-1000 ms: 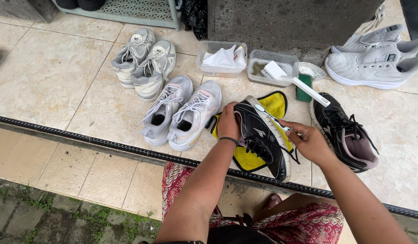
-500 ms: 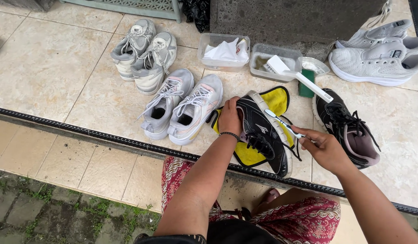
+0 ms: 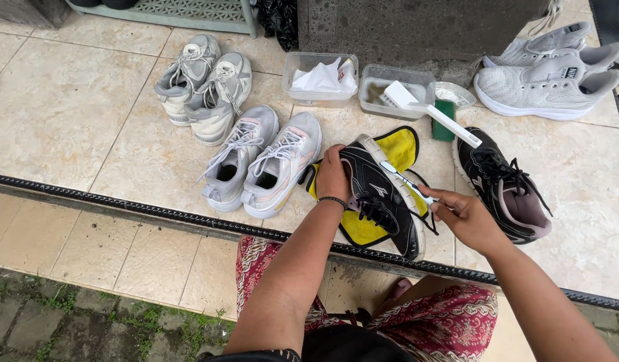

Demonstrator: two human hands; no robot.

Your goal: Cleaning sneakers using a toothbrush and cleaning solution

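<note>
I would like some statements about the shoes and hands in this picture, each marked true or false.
1. The left hand holds a black shoe on its side. True.
2. The right hand holds a sponge. False: it holds a small brush against the sole.
3. The shoe lies over a yellow cloth. True.
4. The other black shoe sits inside a plastic tub. False: it stands on the tiled floor.

We're on a tiled porch of a home, by the look of it: beige floor tiles, a drain grate along the step, grass and paving (bottom left) beyond, and pairs of sneakers lined up beside plastic tubs.
</note>
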